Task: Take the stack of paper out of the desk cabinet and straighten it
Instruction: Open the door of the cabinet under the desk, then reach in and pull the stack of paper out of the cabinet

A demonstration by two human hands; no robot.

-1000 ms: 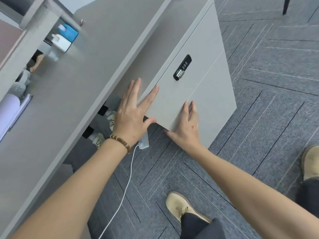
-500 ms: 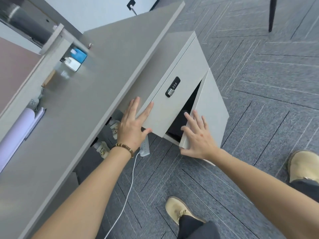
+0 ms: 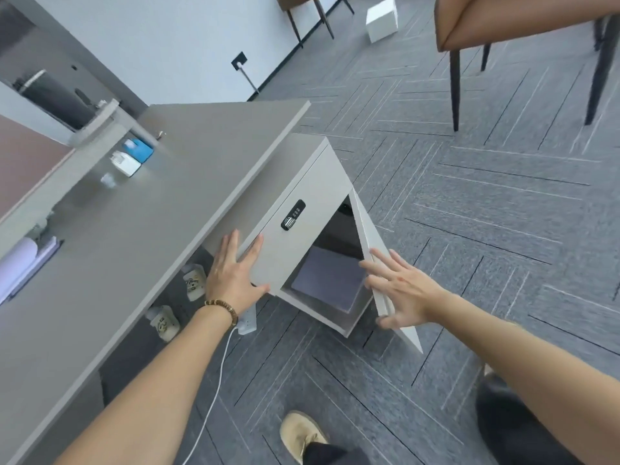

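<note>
The grey desk cabinet (image 3: 302,182) stands under the desk's right end. Its right door (image 3: 375,260) is swung wide open. Inside, on the cabinet floor, lies a flat stack of paper (image 3: 327,280), pale violet in the shade. My right hand (image 3: 399,290) rests with spread fingers against the inner edge of the open door, thumb under its lower edge. My left hand (image 3: 235,266), with a bead bracelet on the wrist, lies flat on the left door beside the black combination lock (image 3: 292,214). Neither hand touches the paper.
The grey desk top (image 3: 127,236) runs along the left, with a blue and a white box at its back. A power strip (image 3: 246,322) with a white cable lies on the carpet under the desk. Brown chairs (image 3: 503,21) stand beyond. My shoe (image 3: 302,434) is below.
The right door went from shut to wide open, drawn out by my right hand. The paper inside came into view. My left hand stayed on the left door.
</note>
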